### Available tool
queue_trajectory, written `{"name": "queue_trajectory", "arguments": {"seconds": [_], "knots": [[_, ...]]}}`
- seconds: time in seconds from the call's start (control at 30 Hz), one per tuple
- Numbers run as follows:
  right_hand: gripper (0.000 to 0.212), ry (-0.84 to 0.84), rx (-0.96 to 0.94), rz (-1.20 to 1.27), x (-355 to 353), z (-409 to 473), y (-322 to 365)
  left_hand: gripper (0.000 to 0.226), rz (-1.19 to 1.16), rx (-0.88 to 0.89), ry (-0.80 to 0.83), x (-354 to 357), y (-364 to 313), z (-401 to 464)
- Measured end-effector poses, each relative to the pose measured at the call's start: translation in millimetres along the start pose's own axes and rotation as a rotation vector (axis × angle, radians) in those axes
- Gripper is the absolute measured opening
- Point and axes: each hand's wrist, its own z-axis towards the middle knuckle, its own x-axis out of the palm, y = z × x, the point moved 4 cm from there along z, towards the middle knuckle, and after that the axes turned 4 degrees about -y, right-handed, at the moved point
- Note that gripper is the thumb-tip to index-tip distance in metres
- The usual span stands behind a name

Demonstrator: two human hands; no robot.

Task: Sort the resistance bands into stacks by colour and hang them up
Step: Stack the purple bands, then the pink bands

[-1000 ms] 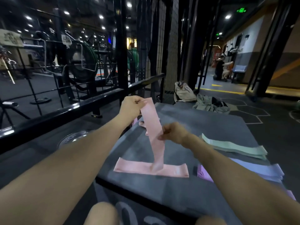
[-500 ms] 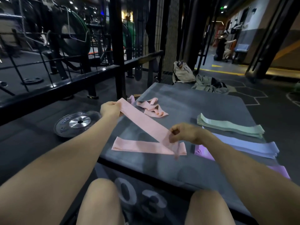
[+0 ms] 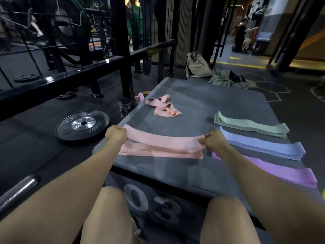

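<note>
A pink resistance band (image 3: pixel 165 140) is stretched flat between both hands just above a second pink band (image 3: pixel 158 153) that lies on the near part of the grey plyo box (image 3: pixel 202 103); the left hand (image 3: pixel 116 135) has its fingers curled round the band's left end, and the right hand (image 3: pixel 212 142) has its fingers clenched on the right end; the held band runs roughly parallel to the one beneath it. Farther back on the box top a loose tangle of pink bands (image 3: pixel 162 107) lies crumpled; to the right sit three flat stacks, side by side: a green stack (image 3: pixel 251 125) farthest, a blue stack (image 3: pixel 263 147) in the middle, a purple stack (image 3: pixel 281 170) nearest. The box's front face bears the number "03"; on the floor to the left lies a black weight plate (image 3: pixel 82 125), with a clear plastic bottle (image 3: pixel 125 106) just beside the box's left edge; bare knees show at the bottom.
</note>
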Motion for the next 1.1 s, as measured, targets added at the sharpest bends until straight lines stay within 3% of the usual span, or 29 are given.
{"name": "queue_trajectory", "arguments": {"seconds": [0.17, 0.27, 0.43, 0.6, 1.1], "knots": [[0.016, -0.063, 0.011, -0.065, 14, 4, -9, 0.012, 0.069, 0.025, 0.060, -2, 6, -26], [0.029, -0.073, 0.045, -0.091, 18, 5, -13, 0.018, 0.178, 0.063, 0.052, -3, 11, -23], [0.029, -0.125, 0.029, -0.131, 22, 2, -16, 0.010, 0.316, 0.088, 0.028, -4, 20, -18], [0.024, -0.172, -0.006, -0.174, 27, -5, -17, 0.021, 0.350, 0.095, 0.012, -1, 26, -15], [0.017, -0.204, -0.108, -0.255, 36, -13, -14, 0.021, 0.342, 0.066, 0.019, 2, 32, -12]]}}
